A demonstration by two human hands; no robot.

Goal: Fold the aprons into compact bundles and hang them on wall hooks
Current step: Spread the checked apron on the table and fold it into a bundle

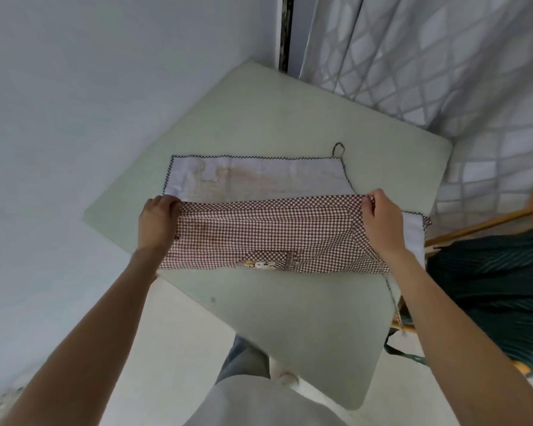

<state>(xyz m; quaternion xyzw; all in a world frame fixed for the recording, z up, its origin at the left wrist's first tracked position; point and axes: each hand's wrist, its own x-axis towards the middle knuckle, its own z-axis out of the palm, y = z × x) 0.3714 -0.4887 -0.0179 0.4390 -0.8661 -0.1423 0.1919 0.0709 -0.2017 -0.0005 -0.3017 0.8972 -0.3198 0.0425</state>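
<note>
A red-and-white checked apron lies on the pale green table, its near half folded over so the checked side faces up. Beyond the fold its white lining shows, edged in dark trim with a small loop at the far right corner. My left hand pinches the left end of the folded edge. At the right end, my right hand pinches the same edge. A small patterned pocket shows near the front edge of the apron. A thin strap trails off the table's right side.
The table stands in a corner, with a pale wall to the left and a lattice-patterned curtain behind. A wooden chair with dark green cloth over it stands close at the right. Light floor lies below.
</note>
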